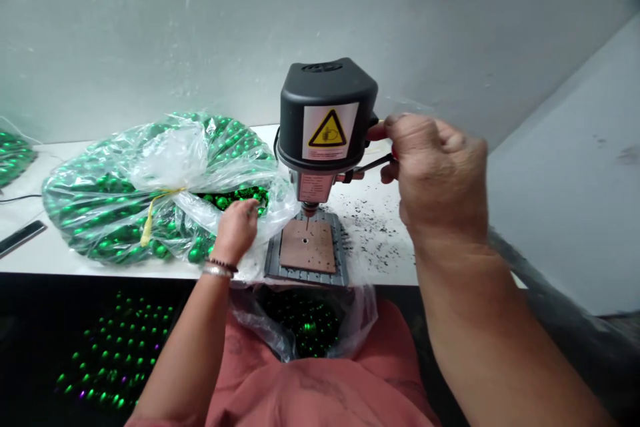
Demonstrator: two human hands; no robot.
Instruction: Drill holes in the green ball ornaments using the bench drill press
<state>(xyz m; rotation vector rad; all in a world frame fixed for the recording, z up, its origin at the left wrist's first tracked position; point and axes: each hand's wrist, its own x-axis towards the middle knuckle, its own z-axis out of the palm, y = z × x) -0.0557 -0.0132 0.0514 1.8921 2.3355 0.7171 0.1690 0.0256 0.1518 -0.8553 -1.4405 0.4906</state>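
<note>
A small black bench drill press (329, 113) with a yellow warning label stands on the white table. My right hand (435, 163) is closed around the end of its feed lever (375, 163), with a fingertip against the side of the motor housing. Under the bit, a brown board (307, 247) with a small hole lies on the grooved metal base (273, 267). My left hand (237, 227) reaches to the torn opening of a clear plastic bag (167, 153), fingertips together at the shiny green balls (225, 200). What the fingertips hold, if anything, is too small to tell.
Dark shavings (375, 227) litter the table right of the drill press. An open clear bag (363, 313) with green balls sits in my lap. More green balls (110, 347) lie below the table at left. A flat dark device (23, 237) rests near the left edge.
</note>
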